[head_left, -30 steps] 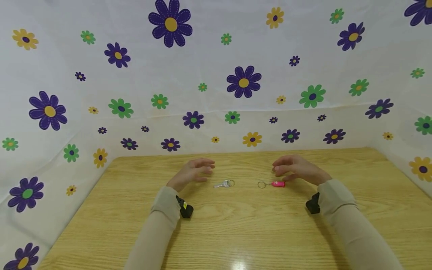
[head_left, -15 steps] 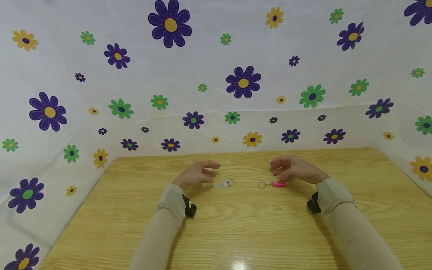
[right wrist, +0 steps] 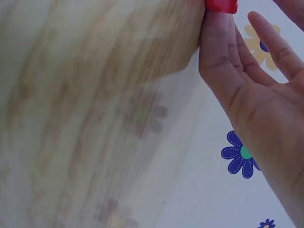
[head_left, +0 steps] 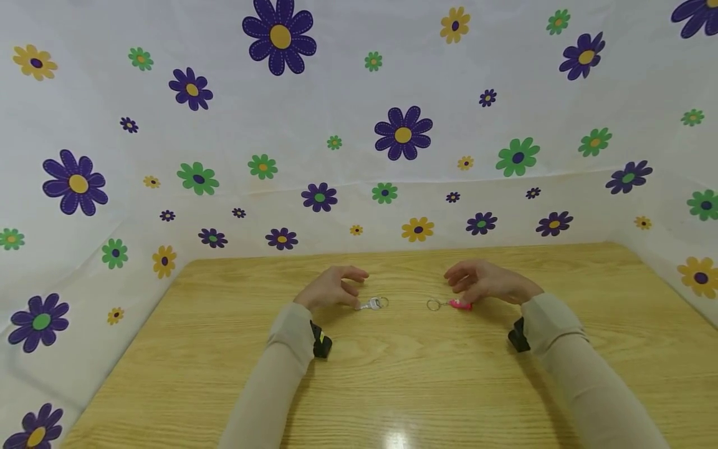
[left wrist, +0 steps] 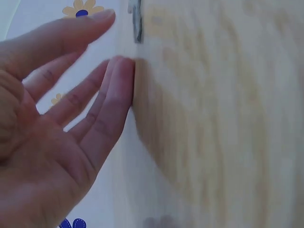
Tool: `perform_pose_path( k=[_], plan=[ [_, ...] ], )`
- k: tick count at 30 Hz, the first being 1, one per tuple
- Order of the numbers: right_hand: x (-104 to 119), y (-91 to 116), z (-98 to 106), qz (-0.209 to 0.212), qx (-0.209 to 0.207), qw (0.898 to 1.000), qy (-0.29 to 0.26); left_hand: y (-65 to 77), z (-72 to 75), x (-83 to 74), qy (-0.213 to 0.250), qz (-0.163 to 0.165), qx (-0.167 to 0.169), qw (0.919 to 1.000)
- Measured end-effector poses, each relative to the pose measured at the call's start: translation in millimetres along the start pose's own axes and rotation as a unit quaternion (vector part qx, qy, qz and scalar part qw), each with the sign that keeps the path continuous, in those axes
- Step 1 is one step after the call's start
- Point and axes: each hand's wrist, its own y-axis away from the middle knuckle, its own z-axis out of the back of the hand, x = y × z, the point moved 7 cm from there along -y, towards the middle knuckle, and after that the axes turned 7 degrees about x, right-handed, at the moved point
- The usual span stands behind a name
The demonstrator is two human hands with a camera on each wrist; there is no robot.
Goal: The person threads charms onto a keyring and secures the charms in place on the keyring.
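Note:
A small silver key (head_left: 373, 304) with a split ring lies left of the middle of the wooden table. My left hand (head_left: 330, 288) is just beside it, thumb near the key's tip and fingers loosely bent. In the left wrist view a gap shows between the fingers and the key (left wrist: 137, 23). To the right lies a keyring with a pink, bullet-shaped fob (head_left: 459, 305) on a short chain. Over the fob hovers my right hand (head_left: 490, 284). In the right wrist view the fob (right wrist: 222, 5) shows at the fingertips, partly cut off; whether they touch it I cannot tell.
A white cloth (head_left: 314, 137) printed with purple, green and yellow flowers stands behind and at both sides of the table (head_left: 392, 374). A black wrist camera (head_left: 321, 343) sits under the left sleeve, and another camera (head_left: 518, 337) under the right.
My left hand has moved right and down to the key. My right hand has shifted slightly left and lower over the pink fob. Both items lie where they were.

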Motion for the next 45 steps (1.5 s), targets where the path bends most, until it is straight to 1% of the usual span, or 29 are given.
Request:
perform_pose_path(
  k=[4,7,12,19,23,27,29,32,35,39,42,45],
  plan=[
    [0,-3,-2,-0.003,-0.003,1.0,0.014,-1.7,-0.9,2.2,-0.005,0.023,-0.02,0.9995],
    [0,-4,-3,0.001,-0.003,1.0,0.019,-2.8,-1.7,1.2,-0.027,0.031,-0.031,0.9987],
    [1,-5,-3,0.005,-0.004,1.0,0.029,-5.5,-3.7,-2.3,-0.071,0.037,-0.04,0.996],
    [3,-7,-4,-0.004,-0.002,1.0,0.026,-5.5,-5.0,-5.6,-0.073,0.059,-0.05,0.9943],
    [4,-7,-4,-0.007,-0.001,1.0,0.026,-6.0,-5.3,-6.5,-0.093,0.056,-0.044,0.9931],
    [4,-6,-3,-0.014,0.001,1.0,0.028,-7.4,-6.8,-8.9,-0.125,0.044,-0.027,0.9908],
    [4,-6,-4,-0.019,0.005,1.0,0.021,-7.7,-7.1,-8.7,-0.131,0.048,-0.019,0.99],
    [5,-5,-5,-0.024,0.011,1.0,0.011,-7.9,-7.3,-8.2,-0.13,0.067,-0.013,0.9891],
    [7,-5,-6,-0.025,0.011,0.999,0.017,-7.6,-7.4,-9.6,-0.133,0.085,-0.015,0.9874],
    [11,-4,-7,-0.04,0.002,0.999,0.036,-7.3,-8.3,-12.9,-0.149,0.101,-0.016,0.9835],
    [13,-2,-7,-0.062,-0.01,0.997,0.04,-6.4,-8.9,-14.9,-0.158,0.112,-0.015,0.981],
    [15,0,-6,-0.073,-0.022,0.996,0.039,-5.9,-8.9,-16.0,-0.165,0.119,-0.013,0.979]
  ],
)
